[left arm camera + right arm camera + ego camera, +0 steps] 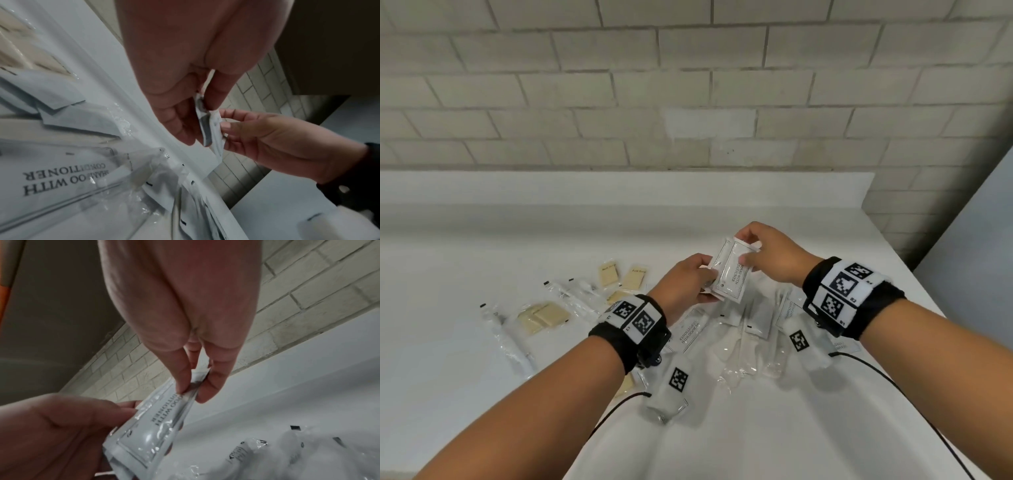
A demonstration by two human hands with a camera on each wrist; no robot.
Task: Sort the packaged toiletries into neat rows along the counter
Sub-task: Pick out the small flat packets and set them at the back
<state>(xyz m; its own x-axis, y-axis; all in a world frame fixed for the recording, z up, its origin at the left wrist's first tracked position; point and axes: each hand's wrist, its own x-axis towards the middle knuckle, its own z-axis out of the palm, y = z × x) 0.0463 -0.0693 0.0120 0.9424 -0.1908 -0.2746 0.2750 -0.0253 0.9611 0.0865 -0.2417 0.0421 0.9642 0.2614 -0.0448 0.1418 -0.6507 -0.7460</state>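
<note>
A small stack of white shampoo-with-conditioner sachets (729, 274) hangs above the white counter (482, 240), held by both hands. My left hand (685, 284) grips the stack's lower end from the left. My right hand (763, 253) pinches its upper end between thumb and fingers. The right wrist view shows the printed top sachet (162, 420) with the right fingertips (183, 386) on its far end and the left hand (61, 431) under it. From the left wrist I see the stack edge-on (207, 128) between both hands.
More white sachets and clear wrappers (736, 339) lie heaped under my hands. Beige packets (619, 277) and clear-wrapped slim items (506, 339) lie to the left. A brick wall (688, 85) backs the counter, whose right edge (914, 274) drops off. Cables trail from both wristbands.
</note>
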